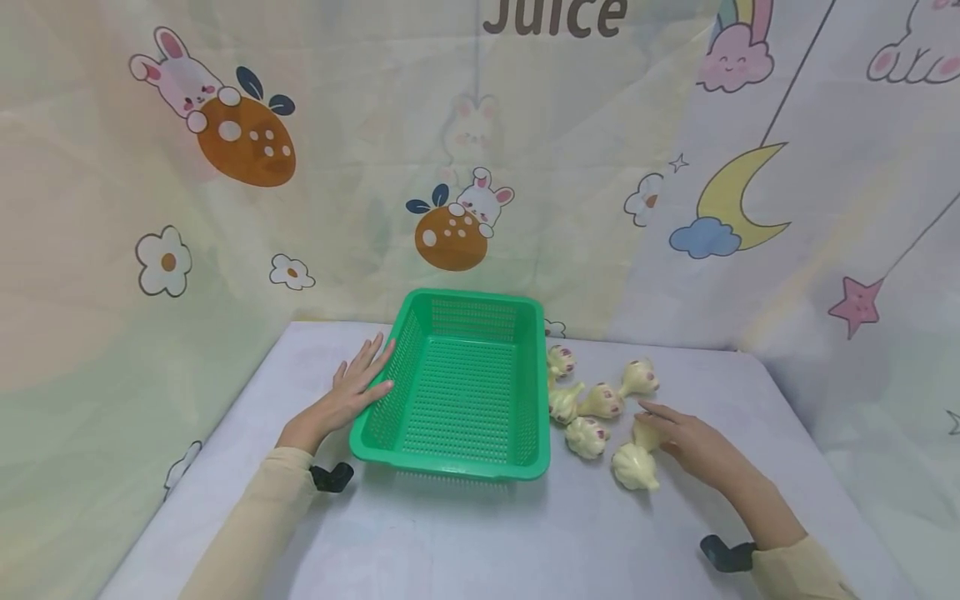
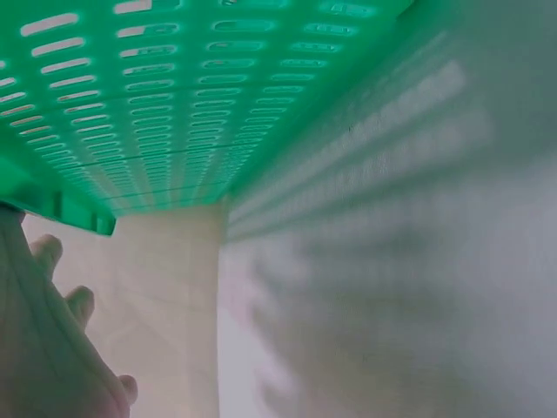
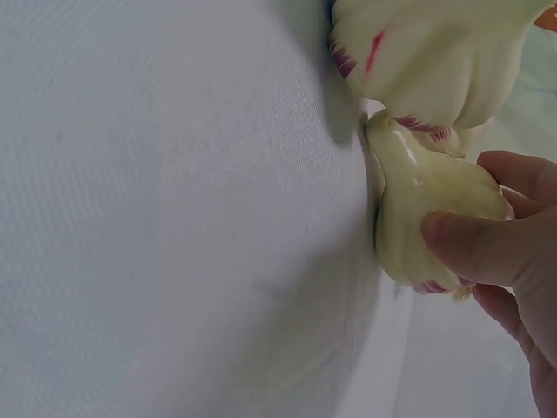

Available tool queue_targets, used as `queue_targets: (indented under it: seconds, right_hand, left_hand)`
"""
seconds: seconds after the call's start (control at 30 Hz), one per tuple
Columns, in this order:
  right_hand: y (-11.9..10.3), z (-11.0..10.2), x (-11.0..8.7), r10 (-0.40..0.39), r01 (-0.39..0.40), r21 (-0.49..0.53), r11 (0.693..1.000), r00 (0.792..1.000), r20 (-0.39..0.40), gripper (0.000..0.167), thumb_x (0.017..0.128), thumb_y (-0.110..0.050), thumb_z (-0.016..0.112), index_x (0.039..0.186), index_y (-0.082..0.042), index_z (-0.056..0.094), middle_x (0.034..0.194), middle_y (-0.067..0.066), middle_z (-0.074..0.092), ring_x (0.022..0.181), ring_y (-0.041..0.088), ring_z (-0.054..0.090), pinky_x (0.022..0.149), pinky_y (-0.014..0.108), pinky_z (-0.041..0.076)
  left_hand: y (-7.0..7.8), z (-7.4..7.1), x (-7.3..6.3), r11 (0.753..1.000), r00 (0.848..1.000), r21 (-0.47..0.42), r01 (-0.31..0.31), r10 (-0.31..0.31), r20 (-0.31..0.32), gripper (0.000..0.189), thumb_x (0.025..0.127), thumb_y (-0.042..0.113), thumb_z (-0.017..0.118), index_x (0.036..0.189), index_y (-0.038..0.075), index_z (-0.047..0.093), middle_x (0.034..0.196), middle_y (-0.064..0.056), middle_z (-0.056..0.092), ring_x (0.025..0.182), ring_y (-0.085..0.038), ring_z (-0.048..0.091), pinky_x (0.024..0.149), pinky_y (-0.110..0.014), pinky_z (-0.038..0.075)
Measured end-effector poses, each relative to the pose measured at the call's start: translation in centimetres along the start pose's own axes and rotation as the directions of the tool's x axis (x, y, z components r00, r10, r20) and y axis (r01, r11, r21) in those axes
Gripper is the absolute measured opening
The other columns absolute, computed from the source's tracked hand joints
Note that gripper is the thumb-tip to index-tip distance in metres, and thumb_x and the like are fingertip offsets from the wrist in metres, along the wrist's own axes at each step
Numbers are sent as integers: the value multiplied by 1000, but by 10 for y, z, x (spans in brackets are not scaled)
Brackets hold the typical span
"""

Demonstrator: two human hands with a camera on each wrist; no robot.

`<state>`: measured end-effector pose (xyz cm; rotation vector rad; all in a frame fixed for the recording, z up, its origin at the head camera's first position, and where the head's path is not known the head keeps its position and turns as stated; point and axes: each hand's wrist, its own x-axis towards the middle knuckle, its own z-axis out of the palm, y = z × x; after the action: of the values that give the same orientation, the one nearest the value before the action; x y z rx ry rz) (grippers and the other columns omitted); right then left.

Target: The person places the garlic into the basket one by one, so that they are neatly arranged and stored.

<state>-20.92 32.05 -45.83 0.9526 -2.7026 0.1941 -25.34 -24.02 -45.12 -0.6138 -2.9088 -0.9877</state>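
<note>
One word, "Juice", tops cartoon-printed cloth; left hand, fingers apart, touches a green plastic basket; right hand clamps fingers on a cream garlic bulb.

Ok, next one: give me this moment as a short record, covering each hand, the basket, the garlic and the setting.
left hand: fingers spread, resting against the basket's left side
right hand: pinches one bulb between thumb and fingers
basket: green, slotted, upright on the table
other bulbs: several, on the table, right of the basket
backdrop: printed cloth with rabbits, flowers and a moon
</note>
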Motion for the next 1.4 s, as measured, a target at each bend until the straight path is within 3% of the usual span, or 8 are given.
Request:
queue_targets:
  seconds: [0.23,0.47,0.63,0.93,1.4]
  right_hand:
    - [5,-1,-3,108,-108,2,994,994,-4,56,68,0,79,122,-3,62,124,18,60,104,38,62,82,47,52]
    - [11,-3,-4,253,-256,45,966,966,51,58,74,-12,78,127,2,57,126,25,56,108,44,58,86,54,49]
    - [14,-2,-4,268,-270,49,962,962,40,61,72,-9,79,126,4,56,125,25,56,107,44,59,88,53,49]
    - [16,0,-9,302,-303,46,952,953,29,66,69,-6,81,125,10,52,123,26,54,90,35,64,76,45,54]
    - [14,2,-5,428,-428,107,897,903,21,66,72,-18,81,124,12,54,112,24,58,85,32,63,72,47,52]
  left_hand:
    - [-1,4,-1,1000,1000,-11,23,-24,-7,68,97,47,40,152,39,2,162,3,-6,148,-27,-9,108,-70,-3]
    - [6,5,-4,998,999,-42,38,-39,-24,68,96,48,38,153,36,3,162,2,-4,148,-27,-9,109,-68,-4]
    - [7,6,-4,998,999,-55,37,-39,-38,68,96,47,40,153,37,5,162,2,-3,148,-26,-8,110,-67,-3]
    - [2,6,-4,999,999,-53,-2,0,-46,69,95,45,43,153,34,7,162,-3,-1,148,-31,-4,109,-67,-2]
    - [-4,4,1,991,998,-126,-35,29,-52,71,93,45,48,153,36,9,161,5,-2,148,-29,-2,111,-65,-2]
